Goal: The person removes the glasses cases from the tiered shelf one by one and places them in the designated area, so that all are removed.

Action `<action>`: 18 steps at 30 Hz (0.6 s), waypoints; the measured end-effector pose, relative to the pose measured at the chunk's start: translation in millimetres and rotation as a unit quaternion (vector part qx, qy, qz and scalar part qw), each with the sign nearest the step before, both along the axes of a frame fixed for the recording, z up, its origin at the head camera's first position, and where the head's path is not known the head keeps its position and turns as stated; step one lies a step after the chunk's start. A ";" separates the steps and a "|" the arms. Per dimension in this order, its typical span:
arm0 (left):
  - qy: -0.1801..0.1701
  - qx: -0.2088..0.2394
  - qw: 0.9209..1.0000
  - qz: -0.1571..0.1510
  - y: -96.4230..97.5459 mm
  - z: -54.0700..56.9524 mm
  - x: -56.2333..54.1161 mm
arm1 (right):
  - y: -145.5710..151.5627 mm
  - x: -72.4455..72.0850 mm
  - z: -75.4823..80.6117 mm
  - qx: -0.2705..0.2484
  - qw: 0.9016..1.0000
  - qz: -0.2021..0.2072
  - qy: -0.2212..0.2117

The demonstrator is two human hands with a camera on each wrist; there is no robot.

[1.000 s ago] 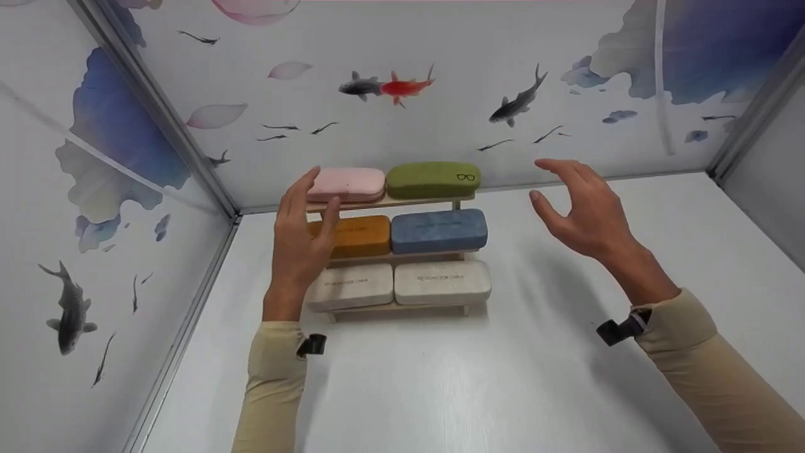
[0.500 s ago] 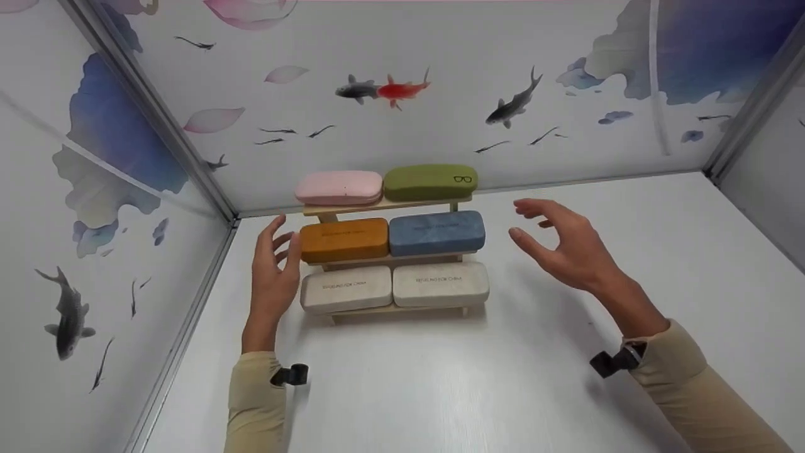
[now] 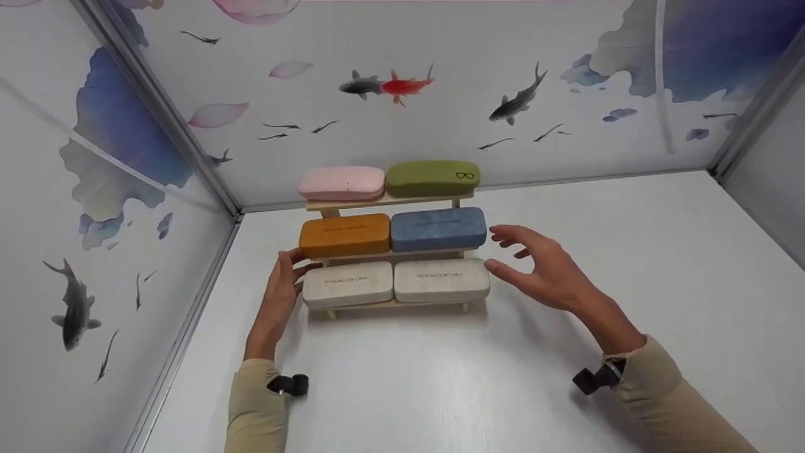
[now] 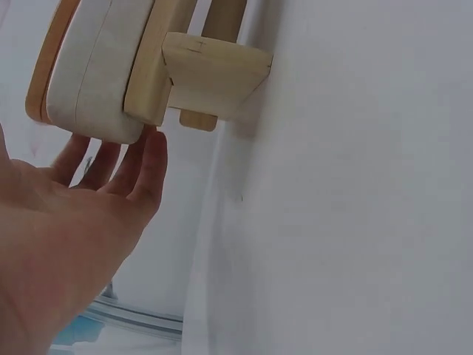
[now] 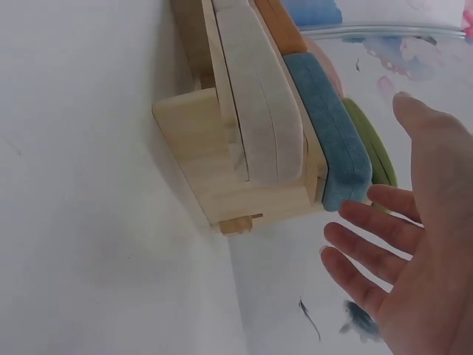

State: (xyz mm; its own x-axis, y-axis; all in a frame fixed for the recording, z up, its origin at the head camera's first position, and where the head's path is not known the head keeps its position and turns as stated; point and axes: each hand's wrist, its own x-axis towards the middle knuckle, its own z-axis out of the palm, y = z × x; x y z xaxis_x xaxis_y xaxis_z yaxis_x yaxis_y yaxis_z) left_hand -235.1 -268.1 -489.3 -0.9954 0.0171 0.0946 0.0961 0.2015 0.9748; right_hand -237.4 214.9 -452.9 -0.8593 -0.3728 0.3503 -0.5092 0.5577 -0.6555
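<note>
A three-tier wooden rack (image 3: 390, 200) carries glasses cases in pairs. On top lie a pink case (image 3: 341, 183) and a green case (image 3: 434, 178); the middle tier has an orange case (image 3: 346, 234) and a blue case (image 3: 438, 229). Two off-white cases, left (image 3: 348, 284) and right (image 3: 442, 280), fill the bottom. My left hand (image 3: 277, 305) is at the rack's left end, its fingertips against or very near the left off-white case and shelf end. My right hand (image 3: 547, 270) is beside the right end, fingers loosely bent, holding nothing.
The rack stands on a white tabletop (image 3: 427, 390), close to a back wall (image 3: 440, 38) printed with fish and petals. A left side panel (image 3: 38, 189) with similar prints meets it at a metal corner frame.
Both hands have come down and my right hand has moved left, towards the rack's ends. My left hand no longer covers the cases. Rack and cases stay in place.
</note>
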 end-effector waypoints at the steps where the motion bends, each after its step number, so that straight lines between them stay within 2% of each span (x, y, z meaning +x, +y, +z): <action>1: -0.006 -0.006 1.000 -0.006 -1.4 -0.7 0.9 | -1.1 0.2 -0.8 0.004 1.000 0.005 -0.009; 5: -0.030 -0.032 0.998 -0.039 -7.3 -3.5 4.6 | -3.6 0.4 -3.6 0.013 0.999 0.014 -0.035; 12: -0.039 -0.021 0.996 -0.082 -13.2 -8.7 8.7 | -6.5 0.5 -7.8 0.019 0.996 0.020 -0.083; 18: -0.052 -0.051 0.992 -0.105 -11.3 -15.1 14.3 | -10.1 -0.5 -12.0 0.046 0.990 0.060 -0.120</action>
State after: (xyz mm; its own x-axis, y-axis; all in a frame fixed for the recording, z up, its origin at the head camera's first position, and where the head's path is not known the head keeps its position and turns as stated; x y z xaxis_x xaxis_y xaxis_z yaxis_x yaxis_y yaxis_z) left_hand -220.8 -279.4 -504.4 -0.9730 0.2298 -0.0206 0.0471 0.2854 0.9573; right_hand -237.8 204.8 -464.9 -0.8612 -0.4980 0.1022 -0.4117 0.5653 -0.7148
